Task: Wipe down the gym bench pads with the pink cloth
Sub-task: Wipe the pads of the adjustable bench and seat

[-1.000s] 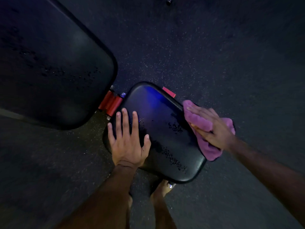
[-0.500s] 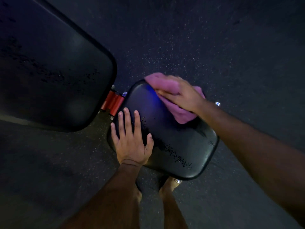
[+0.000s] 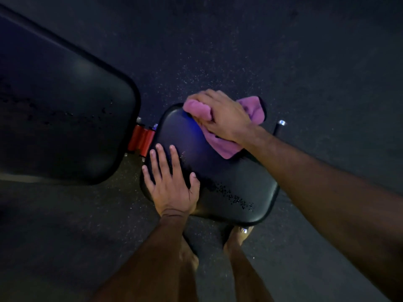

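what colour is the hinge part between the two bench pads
Red hinge part, seen in the head view, the only view.

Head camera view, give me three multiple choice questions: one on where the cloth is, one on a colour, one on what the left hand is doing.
1. Where is the pink cloth?
A. far end of the small seat pad
B. on the floor
C. on the large back pad

2. What colour is the hinge bracket between the pads?
A. yellow
B. red
C. white

3. The left hand is:
A. gripping the cloth
B. clenched in the air
C. flat on the seat pad

Answers: 1 A, the right hand grips it there. 2 B, it shows red. 3 C, fingers spread straight.
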### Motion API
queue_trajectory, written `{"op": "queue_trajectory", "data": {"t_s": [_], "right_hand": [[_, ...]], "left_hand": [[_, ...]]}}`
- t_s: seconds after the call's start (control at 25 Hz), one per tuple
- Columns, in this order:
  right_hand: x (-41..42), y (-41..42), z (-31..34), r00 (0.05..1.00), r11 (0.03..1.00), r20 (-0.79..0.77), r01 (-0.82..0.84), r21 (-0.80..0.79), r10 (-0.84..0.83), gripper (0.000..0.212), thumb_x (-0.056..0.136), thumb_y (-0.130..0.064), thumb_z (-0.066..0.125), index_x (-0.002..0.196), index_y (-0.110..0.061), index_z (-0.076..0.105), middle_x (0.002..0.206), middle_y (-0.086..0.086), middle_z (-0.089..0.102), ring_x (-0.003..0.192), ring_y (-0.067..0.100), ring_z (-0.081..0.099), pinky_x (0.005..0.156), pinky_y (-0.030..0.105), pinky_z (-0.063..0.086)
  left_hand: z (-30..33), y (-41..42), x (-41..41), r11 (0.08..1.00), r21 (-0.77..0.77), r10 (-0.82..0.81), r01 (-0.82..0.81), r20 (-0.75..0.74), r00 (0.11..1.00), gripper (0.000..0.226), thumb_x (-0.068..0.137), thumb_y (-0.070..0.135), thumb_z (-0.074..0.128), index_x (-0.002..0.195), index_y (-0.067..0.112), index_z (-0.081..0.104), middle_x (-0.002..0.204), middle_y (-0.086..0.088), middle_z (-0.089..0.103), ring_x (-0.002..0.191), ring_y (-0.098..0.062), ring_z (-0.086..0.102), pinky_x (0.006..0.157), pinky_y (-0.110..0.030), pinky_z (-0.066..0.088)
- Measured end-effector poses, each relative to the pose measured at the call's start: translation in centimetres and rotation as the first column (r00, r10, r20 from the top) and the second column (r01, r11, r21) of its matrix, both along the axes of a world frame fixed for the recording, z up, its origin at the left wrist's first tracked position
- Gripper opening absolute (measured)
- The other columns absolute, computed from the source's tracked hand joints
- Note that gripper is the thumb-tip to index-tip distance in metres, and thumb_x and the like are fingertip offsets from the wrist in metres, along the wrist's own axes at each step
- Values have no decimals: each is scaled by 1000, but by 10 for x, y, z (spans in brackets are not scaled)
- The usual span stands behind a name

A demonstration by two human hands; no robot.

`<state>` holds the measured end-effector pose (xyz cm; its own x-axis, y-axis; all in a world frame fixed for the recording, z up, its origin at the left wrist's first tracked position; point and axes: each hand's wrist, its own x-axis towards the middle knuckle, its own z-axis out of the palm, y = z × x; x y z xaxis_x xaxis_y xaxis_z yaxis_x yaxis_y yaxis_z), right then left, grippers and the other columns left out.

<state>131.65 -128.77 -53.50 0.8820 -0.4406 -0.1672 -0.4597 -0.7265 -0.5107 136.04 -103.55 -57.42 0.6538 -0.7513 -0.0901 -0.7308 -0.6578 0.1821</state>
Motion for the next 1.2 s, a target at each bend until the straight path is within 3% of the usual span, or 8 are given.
{"op": "queue_trajectory", "data": {"t_s": [0.16, 0.32, 0.44, 0.6, 0.72, 0.8, 1.04, 1.2], "right_hand": [[-90, 40, 50, 958, 963, 106, 270, -12, -267, 72, 85, -14, 59, 154, -21, 38, 142, 9, 45, 115, 30, 53, 75, 43, 55], [-162, 110, 65, 808, 811, 63, 585, 34, -586, 73, 92, -38, 65, 153, -13, 32, 146, 10, 33, 108, 28, 54, 71, 40, 56], [-162, 156, 34, 816, 822, -173, 495, -282, -551, 76, 88, -63, 49, 150, -19, 45, 158, 14, 34, 121, 36, 45, 103, 52, 40], [-160, 144, 19, 852, 822, -159, 407, -399, -499, 59, 91, -74, 42, 136, -39, 59, 155, 5, 42, 146, 43, 23, 115, 74, 8], [-142, 130, 3, 796, 768, -153, 486, -417, -586, 66, 90, -74, 43, 143, -35, 51, 160, 13, 29, 137, 46, 35, 108, 64, 32], [-112, 145, -4, 743, 704, -112, 559, -438, -660, 61, 92, -59, 50, 146, -32, 50, 164, 13, 27, 130, 42, 41, 107, 57, 33], [-186, 235, 3, 925, 891, -131, 296, -344, -357, 92, 59, -35, 87, 143, -29, 51, 161, 6, 35, 130, 34, 41, 103, 55, 37], [-167, 147, -2, 751, 712, -53, 598, -368, -659, 52, 88, -24, 62, 139, -27, 54, 159, 5, 38, 126, 39, 43, 103, 54, 38]], "left_hand": [[4, -3, 0, 1000, 14, 18, -18, -27, 999, 82, 94, 49, 36, 166, 13, 21, 173, -16, 15, 160, -34, 13, 124, -63, 15], [3, 0, 2, 1000, 10, -13, 14, -47, 999, 79, 98, 48, 36, 166, 13, 19, 173, -17, 14, 160, -35, 13, 125, -64, 14], [13, -3, 3, 997, 71, -31, 39, -108, 994, 77, 100, 48, 30, 167, 13, 13, 173, -18, 11, 160, -37, 9, 124, -66, 15], [13, 4, 40, 954, 120, -267, 276, -87, 960, 80, 100, 60, 31, 162, 9, 23, 164, -26, 26, 150, -45, 25, 115, -66, 28], [1, 11, 60, 942, 7, -335, 335, -37, 941, 77, 96, 55, 40, 158, 10, 33, 160, -24, 32, 146, -43, 31, 115, -61, 29], [1, 9, 59, 926, -19, -376, 376, -29, 926, 78, 97, 51, 37, 162, 9, 27, 167, -20, 24, 155, -37, 22, 124, -57, 21], [0, 8, 59, 911, 5, -412, 413, -43, 910, 77, 102, 50, 25, 167, 13, 7, 176, -7, 2, 162, -23, -2, 130, -54, 7], [-3, 9, 57, 902, 18, -431, 432, -38, 901, 77, 102, 51, 22, 167, 12, 4, 176, -7, -1, 162, -24, -3, 131, -52, 4]]}}
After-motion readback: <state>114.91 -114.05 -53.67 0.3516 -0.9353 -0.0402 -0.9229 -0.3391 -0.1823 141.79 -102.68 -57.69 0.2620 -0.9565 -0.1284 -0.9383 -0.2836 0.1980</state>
